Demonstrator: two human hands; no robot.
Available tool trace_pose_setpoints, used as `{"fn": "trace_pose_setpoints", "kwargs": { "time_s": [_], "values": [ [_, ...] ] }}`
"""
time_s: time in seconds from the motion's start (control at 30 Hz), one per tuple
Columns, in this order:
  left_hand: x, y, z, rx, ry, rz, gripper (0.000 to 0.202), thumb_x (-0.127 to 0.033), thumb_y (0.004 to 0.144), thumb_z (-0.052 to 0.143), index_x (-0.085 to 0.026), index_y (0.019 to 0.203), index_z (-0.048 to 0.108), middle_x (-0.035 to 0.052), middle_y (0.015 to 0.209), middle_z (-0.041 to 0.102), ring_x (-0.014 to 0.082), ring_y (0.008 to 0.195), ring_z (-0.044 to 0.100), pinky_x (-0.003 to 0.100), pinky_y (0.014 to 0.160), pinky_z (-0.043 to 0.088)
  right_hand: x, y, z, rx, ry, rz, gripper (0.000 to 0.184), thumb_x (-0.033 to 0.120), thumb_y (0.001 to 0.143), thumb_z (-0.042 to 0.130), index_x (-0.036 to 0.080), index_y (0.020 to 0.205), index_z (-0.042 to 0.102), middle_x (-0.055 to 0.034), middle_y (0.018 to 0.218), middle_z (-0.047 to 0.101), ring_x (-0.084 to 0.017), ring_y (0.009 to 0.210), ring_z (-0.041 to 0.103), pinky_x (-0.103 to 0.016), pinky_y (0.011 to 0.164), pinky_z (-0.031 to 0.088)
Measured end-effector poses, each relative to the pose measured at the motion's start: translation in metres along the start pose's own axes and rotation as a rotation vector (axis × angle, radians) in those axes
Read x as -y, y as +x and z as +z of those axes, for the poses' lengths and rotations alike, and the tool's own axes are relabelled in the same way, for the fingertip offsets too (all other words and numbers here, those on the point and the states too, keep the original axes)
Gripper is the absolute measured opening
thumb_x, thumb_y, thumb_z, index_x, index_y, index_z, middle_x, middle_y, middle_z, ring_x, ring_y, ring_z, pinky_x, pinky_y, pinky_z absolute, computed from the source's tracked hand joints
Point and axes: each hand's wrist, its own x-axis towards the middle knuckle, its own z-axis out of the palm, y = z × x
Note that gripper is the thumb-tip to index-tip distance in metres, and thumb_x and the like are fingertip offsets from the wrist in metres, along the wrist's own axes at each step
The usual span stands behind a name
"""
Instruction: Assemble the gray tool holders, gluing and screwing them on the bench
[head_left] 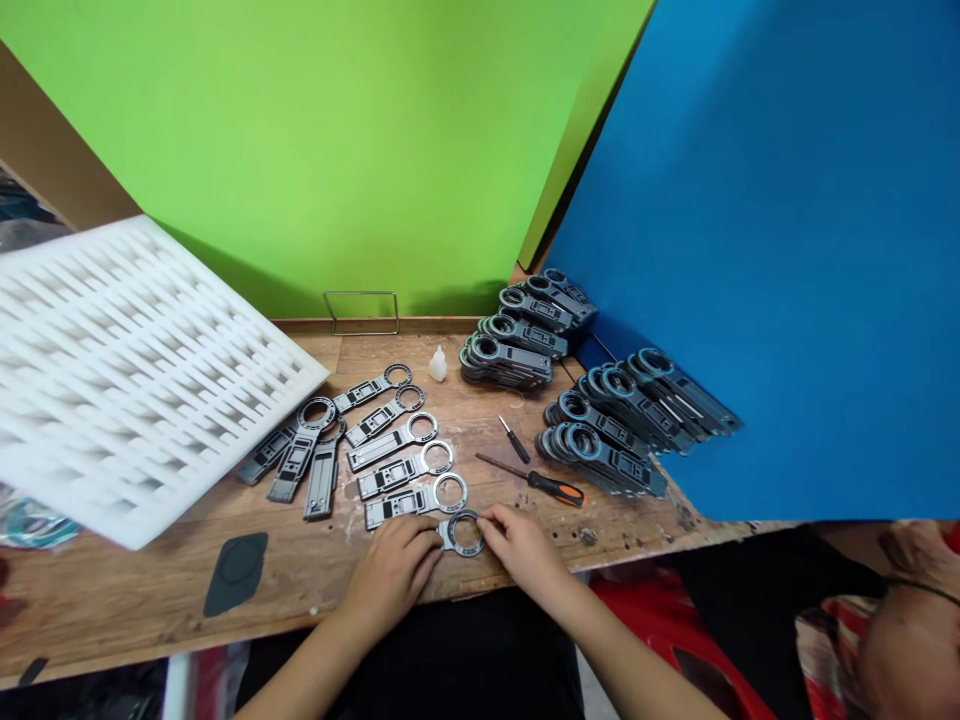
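Observation:
My left hand [395, 570] and my right hand [520, 545] meet at the near edge of the wooden table [315, 570]. Between their fingertips lies a grey metal part with a ring end [463, 534]; the left hand covers its flat bar and the right fingers pinch the ring's rim. Just above it, several similar ring-ended grey parts [405, 465] lie in a row. A few darker ones [300, 462] lie to their left.
A white foam grid tray [127, 370] leans at the left. Stacks of dark assembled parts [517, 350] [630, 420] stand at the right by the blue panel. An orange-handled screwdriver [536, 482], a small black screwdriver [515, 440], a small white bottle [438, 364] and a dark pad [236, 572] lie about. Another person's arm [900, 620] shows lower right.

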Motion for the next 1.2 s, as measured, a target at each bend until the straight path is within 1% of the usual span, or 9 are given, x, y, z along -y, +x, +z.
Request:
{"fn": "trace_pose_setpoints", "kwargs": {
  "time_s": [0.1, 0.27, 0.33, 0.47, 0.53, 0.63, 0.77, 1.0, 1.2],
  "values": [
    [0.0, 0.0, 0.001, -0.021, 0.032, 0.016, 0.014, -0.023, 0.09, 0.049, -0.02, 0.095, 0.061, 0.0067, 0.103, 0.062, 0.0214, 0.095, 0.055, 0.039, 0.083, 0.046, 0.004, -0.002, 0.0, 0.005, -0.22, -0.026, 0.019, 0.021, 0.088, 0.046, 0.02, 0.082, 0.064, -0.0026, 0.081, 0.069, -0.017, 0.076, 0.063, -0.023, 0.069, 0.042],
    [0.0, 0.001, 0.0, 0.017, 0.16, 0.088, 0.034, -0.015, 0.086, 0.053, -0.03, 0.116, 0.057, 0.0069, 0.105, 0.059, 0.0224, 0.093, 0.054, 0.04, 0.079, 0.046, 0.007, -0.003, 0.004, -0.002, -0.348, -0.048, 0.018, 0.016, 0.087, 0.048, 0.018, 0.08, 0.064, -0.0066, 0.082, 0.068, -0.021, 0.083, 0.062, -0.029, 0.077, 0.042],
    [0.0, 0.002, 0.0, 0.033, 0.207, 0.115, 0.039, -0.014, 0.084, 0.055, -0.033, 0.118, 0.057, 0.007, 0.105, 0.059, 0.0228, 0.091, 0.054, 0.04, 0.078, 0.046, 0.005, -0.004, 0.007, -0.014, -0.407, -0.078, 0.019, 0.017, 0.088, 0.047, 0.018, 0.081, 0.065, -0.0073, 0.083, 0.067, -0.022, 0.084, 0.061, -0.031, 0.08, 0.044],
    [0.0, 0.003, 0.0, 0.064, 0.251, 0.145, 0.034, -0.016, 0.086, 0.054, -0.03, 0.117, 0.058, 0.0061, 0.106, 0.062, 0.0231, 0.092, 0.055, 0.04, 0.078, 0.046, -0.008, -0.015, 0.012, -0.112, -0.443, -0.196, 0.022, 0.019, 0.09, 0.048, 0.019, 0.104, 0.064, -0.0073, 0.092, 0.067, -0.021, 0.089, 0.061, -0.032, 0.082, 0.047],
    [0.001, 0.003, 0.001, 0.069, 0.252, 0.184, 0.032, -0.016, 0.088, 0.051, -0.028, 0.117, 0.058, 0.0047, 0.115, 0.062, 0.0239, 0.102, 0.054, 0.04, 0.084, 0.045, -0.018, -0.026, 0.014, -0.178, -0.439, -0.295, 0.028, 0.019, 0.089, 0.048, 0.02, 0.114, 0.061, -0.0079, 0.103, 0.066, -0.021, 0.096, 0.06, -0.034, 0.086, 0.047],
    [0.003, 0.003, 0.005, 0.056, 0.241, 0.268, 0.033, -0.012, 0.09, 0.044, -0.022, 0.119, 0.056, 0.0019, 0.126, 0.059, 0.0212, 0.118, 0.048, 0.039, 0.098, 0.037, -0.029, -0.04, 0.017, -0.248, -0.49, -0.438, 0.029, 0.021, 0.089, 0.048, 0.023, 0.116, 0.061, -0.007, 0.117, 0.063, -0.023, 0.108, 0.055, -0.039, 0.092, 0.045],
    [0.001, 0.005, 0.008, 0.095, 0.255, 0.327, 0.035, -0.01, 0.089, 0.04, -0.017, 0.12, 0.055, 0.0042, 0.127, 0.059, 0.0186, 0.117, 0.051, 0.037, 0.104, 0.032, -0.029, -0.043, 0.017, -0.257, -0.527, -0.496, 0.03, 0.019, 0.088, 0.049, 0.022, 0.116, 0.061, -0.0058, 0.126, 0.059, -0.024, 0.12, 0.048, -0.041, 0.097, 0.041],
    [-0.026, 0.005, 0.01, 0.223, 0.363, 0.218, 0.048, -0.017, 0.086, 0.041, -0.012, 0.134, 0.043, 0.0155, 0.132, 0.052, 0.0276, 0.121, 0.049, 0.047, 0.103, 0.03, -0.008, -0.034, 0.007, -0.149, -0.478, -0.494, 0.033, 0.013, 0.084, 0.049, 0.02, 0.112, 0.064, -0.0067, 0.119, 0.064, -0.026, 0.114, 0.052, -0.045, 0.097, 0.042],
    [-0.037, -0.008, -0.007, 0.149, 0.281, 0.101, 0.052, -0.031, 0.091, 0.044, -0.021, 0.14, 0.032, 0.0057, 0.14, 0.046, 0.0236, 0.129, 0.039, 0.045, 0.105, 0.031, -0.013, -0.02, 0.009, -0.257, -0.373, -0.459, 0.022, 0.022, 0.087, 0.048, 0.021, 0.094, 0.068, -0.0099, 0.107, 0.066, -0.026, 0.102, 0.058, -0.045, 0.089, 0.048]
  ]
}}
